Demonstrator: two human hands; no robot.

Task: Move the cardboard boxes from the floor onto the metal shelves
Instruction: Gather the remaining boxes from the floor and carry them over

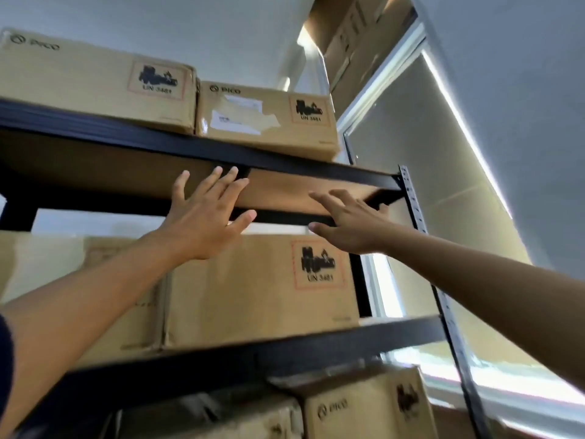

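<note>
I look up at a black metal shelf rack [316, 167]. On its top shelf stand two brown cardboard boxes, a long one [95, 80] at the left and a second one [266, 118] to its right. The middle shelf carries another cardboard box [253, 289] with a UN 3481 label. My left hand [205, 217] is raised with fingers spread, in front of the underside of the top shelf, and holds nothing. My right hand [351, 223] reaches up beside it with fingers straight, just above the middle box, and is also empty.
The lower shelf holds a further box [370, 407], and beside it a wrapped one [209, 416]. A perforated upright post [414, 210] stands at the rack's right edge. Behind it is a window with a blind [427, 153]. More cardboard [357, 36] sits high at the wall.
</note>
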